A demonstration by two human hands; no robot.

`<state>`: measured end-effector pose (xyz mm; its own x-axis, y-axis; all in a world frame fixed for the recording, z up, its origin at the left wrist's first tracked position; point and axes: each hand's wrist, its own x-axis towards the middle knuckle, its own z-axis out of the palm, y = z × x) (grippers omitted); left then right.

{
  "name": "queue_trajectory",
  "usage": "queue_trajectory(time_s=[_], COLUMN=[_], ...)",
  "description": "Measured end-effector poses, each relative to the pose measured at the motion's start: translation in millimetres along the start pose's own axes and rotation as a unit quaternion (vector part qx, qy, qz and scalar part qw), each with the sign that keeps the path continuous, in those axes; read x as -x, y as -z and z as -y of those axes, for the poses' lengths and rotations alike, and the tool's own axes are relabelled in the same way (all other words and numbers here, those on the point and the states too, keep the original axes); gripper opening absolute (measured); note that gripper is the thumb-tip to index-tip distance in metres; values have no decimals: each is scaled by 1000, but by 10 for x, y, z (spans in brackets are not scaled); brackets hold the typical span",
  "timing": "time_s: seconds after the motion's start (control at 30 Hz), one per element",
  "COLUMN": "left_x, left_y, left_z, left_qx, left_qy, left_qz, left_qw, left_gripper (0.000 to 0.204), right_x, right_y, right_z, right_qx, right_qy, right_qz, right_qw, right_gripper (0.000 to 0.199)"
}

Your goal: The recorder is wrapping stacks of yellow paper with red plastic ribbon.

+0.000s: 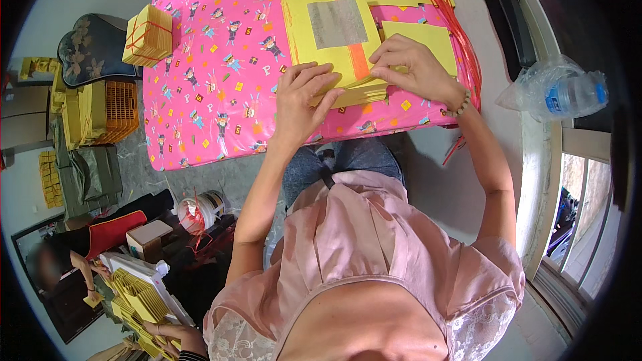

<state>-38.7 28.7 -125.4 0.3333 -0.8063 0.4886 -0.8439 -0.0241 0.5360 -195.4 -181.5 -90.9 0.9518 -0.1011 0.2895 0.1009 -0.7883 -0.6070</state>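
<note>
A stack of yellow paper sheets (294,20) lies near the front edge of the pink-covered table, its top sheet bearing a grey square and an orange stripe. My left hand (304,100) grips the stack's near left corner, fingers over the top and thumb along the front edge. At the near right edge, my right hand (418,70) is closed, thumb and fingertips pinching the sheets' edge. Slightly lifted edges show between the hands. A beaded bracelet (459,104) circles my right wrist. Beyond that hand sits another yellow paper stack (435,43), partly covered.
On the table (221,100) stand a tied yellow bundle (148,37) at left and red strings (448,13) along the right edge. A bagged plastic bottle (565,97) is at right. Left are a chair (100,50), an orange crate (122,112) and a bucket (208,207); other people handle yellow paper lower left.
</note>
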Motion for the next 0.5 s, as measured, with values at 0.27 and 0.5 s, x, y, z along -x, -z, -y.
queue_trajectory(time_s=[0.27, 0.5], left_x=[-5, -25], left_y=[7, 12], left_z=[-6, -1], left_qx=[0, 2], left_qy=[3, 8], left_qz=[1, -3], left_qw=[1000, 1000], left_gripper=[25, 24], right_x=[-14, -29], right_y=[-2, 11], right_z=[-11, -31], right_qx=[-28, -34], right_qy=[-16, -19], right_qz=[9, 7], right_qw=[999, 999], right_gripper=[14, 15])
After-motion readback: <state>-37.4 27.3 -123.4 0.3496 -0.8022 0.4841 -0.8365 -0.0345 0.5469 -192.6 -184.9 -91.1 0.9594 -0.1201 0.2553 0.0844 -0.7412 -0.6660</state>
